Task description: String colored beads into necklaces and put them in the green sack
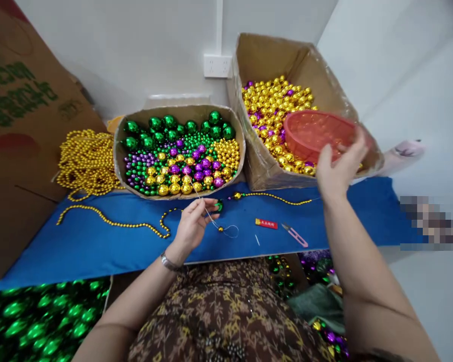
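My left hand (192,221) is closed in a pinch on a thin white thread (208,212), in front of the oval bead box. A shiny green bead (219,205) sits at its fingertips. Below it, a small gold bead (221,229) lies near a loop of the thread on the blue cloth (128,251). My right hand (337,173), slightly blurred, has thumb and fingers at the right side of a red plastic bowl (302,143). The bowl rests tilted over gold and purple beads (275,103) in the tall cardboard box (272,50); the fingers' exact hold is partly hidden.
An oval cardboard box (117,156) holds green, gold and purple beads. Gold bead strands (86,161) are heaped at left. Pink thread snips (296,235), a red packet (266,223) and a partly strung strand (275,196) lie on the cloth. Large green beads (38,322) fill the lower left.
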Demonstrator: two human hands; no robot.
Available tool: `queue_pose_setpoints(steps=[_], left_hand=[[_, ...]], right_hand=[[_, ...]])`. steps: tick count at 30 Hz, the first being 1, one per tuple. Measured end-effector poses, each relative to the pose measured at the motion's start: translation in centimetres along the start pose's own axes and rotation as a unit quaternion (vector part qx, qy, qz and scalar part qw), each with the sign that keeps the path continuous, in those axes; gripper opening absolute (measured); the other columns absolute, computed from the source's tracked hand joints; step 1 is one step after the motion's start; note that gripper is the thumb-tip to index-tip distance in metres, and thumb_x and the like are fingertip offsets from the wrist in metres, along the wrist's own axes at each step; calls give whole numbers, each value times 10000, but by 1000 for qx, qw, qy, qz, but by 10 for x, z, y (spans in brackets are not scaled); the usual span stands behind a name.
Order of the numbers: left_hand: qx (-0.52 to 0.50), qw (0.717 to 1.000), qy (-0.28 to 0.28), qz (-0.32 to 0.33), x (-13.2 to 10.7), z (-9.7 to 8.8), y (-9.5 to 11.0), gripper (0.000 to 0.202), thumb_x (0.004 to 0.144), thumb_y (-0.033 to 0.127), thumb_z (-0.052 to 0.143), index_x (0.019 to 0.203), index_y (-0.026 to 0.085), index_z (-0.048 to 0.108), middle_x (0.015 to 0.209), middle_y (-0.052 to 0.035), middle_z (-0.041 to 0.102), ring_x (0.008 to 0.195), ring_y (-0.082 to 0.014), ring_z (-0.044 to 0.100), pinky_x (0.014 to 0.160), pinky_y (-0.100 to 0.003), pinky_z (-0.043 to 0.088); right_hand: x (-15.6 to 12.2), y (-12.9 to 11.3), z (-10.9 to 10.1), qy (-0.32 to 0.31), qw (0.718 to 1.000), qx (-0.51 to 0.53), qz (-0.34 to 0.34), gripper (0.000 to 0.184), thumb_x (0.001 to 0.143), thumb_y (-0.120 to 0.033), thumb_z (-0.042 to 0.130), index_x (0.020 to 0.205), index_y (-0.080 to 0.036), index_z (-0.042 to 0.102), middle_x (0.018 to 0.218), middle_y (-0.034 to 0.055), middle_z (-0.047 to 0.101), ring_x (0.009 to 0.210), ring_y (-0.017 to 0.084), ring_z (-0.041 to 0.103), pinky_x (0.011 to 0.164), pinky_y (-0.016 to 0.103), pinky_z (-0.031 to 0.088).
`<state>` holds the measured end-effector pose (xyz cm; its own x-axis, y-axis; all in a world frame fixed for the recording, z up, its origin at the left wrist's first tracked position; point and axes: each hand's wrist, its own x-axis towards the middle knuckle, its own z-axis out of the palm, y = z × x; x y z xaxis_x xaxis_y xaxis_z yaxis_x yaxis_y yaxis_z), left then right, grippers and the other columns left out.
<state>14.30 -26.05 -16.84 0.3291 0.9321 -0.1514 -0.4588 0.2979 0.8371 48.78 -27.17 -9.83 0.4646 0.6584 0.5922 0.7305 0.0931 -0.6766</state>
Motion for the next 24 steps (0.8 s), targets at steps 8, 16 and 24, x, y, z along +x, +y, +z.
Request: queue_pose_setpoints(steps=[8,16,24], left_hand=[[41,993,-3,108,-2,10,-1,233,783,390,714,897,191,748,1187,-85,650,1146,-253,568,902,-352,491],[146,978,-63,136,-10,1,-5,348,861,445,606,1021,165,735,1209,-118,632,1157,-266,556,942,-337,466],[339,902,-261,58,-16,4,-26,376,920,455,463,988,162,688,870,-62,686,805,-185,630,766,-285,487]], right_hand=[[-133,-117,85,-346,924,158,-27,287,918,-341,505,1158,-241,628,1037,51,704,709,139,648,693,301,542],[-152,-120,91,-375,891,243,84,267,932,-379,486,1023,-221,682,735,5,691,520,108,607,538,231,518],[-122,-126,72,-328,860,361,154,223,879,-418,601,945,-228,695,593,-28,554,481,96,509,437,211,438]])
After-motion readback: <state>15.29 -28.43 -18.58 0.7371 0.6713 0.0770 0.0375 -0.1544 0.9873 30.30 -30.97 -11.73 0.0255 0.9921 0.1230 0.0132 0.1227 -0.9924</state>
